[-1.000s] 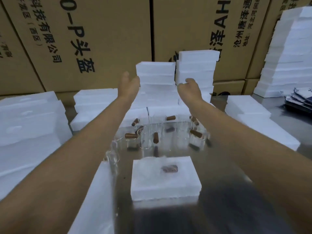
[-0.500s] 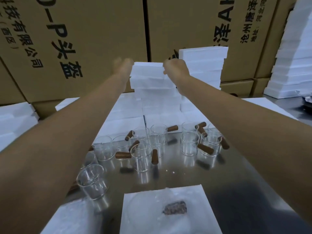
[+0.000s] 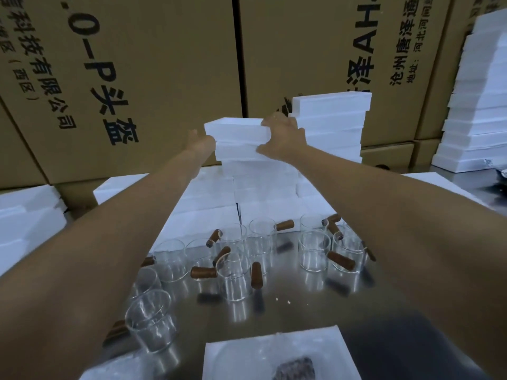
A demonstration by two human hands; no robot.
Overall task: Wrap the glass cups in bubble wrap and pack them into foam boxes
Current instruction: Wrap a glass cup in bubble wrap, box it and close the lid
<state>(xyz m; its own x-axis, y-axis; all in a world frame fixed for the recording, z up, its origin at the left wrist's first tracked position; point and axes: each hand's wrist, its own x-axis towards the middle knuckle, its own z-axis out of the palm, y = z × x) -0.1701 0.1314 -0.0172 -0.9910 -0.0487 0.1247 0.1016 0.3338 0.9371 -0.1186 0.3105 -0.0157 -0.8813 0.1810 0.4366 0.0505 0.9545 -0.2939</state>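
Both my arms reach far forward to the top white foam box (image 3: 236, 130) of a stack at the back of the steel table (image 3: 315, 305). My right hand (image 3: 284, 138) grips its right end, fingers curled over the top edge and thumb below. My left hand (image 3: 200, 144) holds its left end, mostly hidden behind the foam. Several clear glass cups (image 3: 234, 275) with brown wooden handles stand between my forearms. A foam box (image 3: 274, 357) holding a bubble-wrapped cup lies at the near edge.
A taller foam stack (image 3: 332, 124) stands right of the gripped one. More foam boxes lie at left (image 3: 24, 229) and tower at far right (image 3: 477, 111). Large cardboard cartons (image 3: 137, 78) form a wall behind the table.
My hands have moved forward and closed on the two ends of the top foam box. The view has tilted up and closer to the stack.
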